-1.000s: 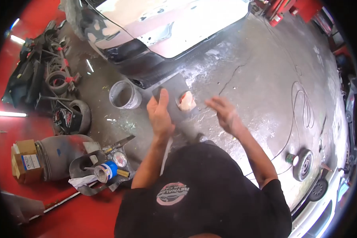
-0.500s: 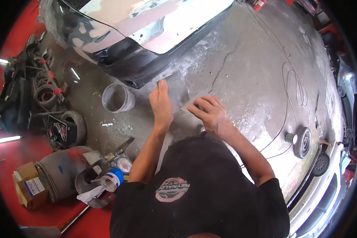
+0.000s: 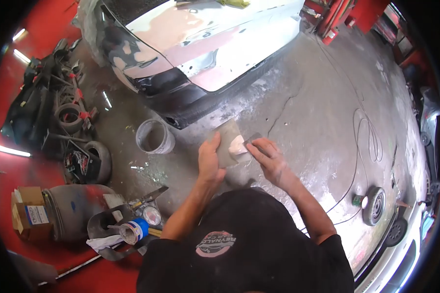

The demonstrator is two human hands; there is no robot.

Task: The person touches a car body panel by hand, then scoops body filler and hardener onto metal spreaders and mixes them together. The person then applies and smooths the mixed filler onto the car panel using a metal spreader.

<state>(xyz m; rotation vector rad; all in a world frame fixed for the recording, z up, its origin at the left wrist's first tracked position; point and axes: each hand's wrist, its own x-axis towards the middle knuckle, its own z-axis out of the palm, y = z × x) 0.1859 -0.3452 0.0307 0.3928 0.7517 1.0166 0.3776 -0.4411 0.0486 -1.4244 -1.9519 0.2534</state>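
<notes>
My left hand (image 3: 210, 158) is closed on the left edge of a flat grey-beige mixing board (image 3: 225, 155), thumb along its side. A smear of pale pinkish-white body filler (image 3: 237, 145) lies on the board's right part. My right hand (image 3: 273, 158) pinches a dark, flat putty spreader (image 3: 253, 140), its blade at the edge of the filler. Fingers partly cover the spreader. Beyond the hands stands the rear of a car with a patchy white and pinkish panel (image 3: 230, 58) and a black bumper (image 3: 195, 105).
A grey bucket (image 3: 155, 137) stands on the floor left of the board. At lower left are an open blue-labelled can (image 3: 134, 230), a drum (image 3: 78, 212) and a cardboard box (image 3: 32, 210). A wheel (image 3: 374, 206) and a hose (image 3: 357, 141) lie to the right.
The board has turned so its face with the filler now shows. My right hand has brought the spreader to the filler. The view has tilted up, showing more of the car.
</notes>
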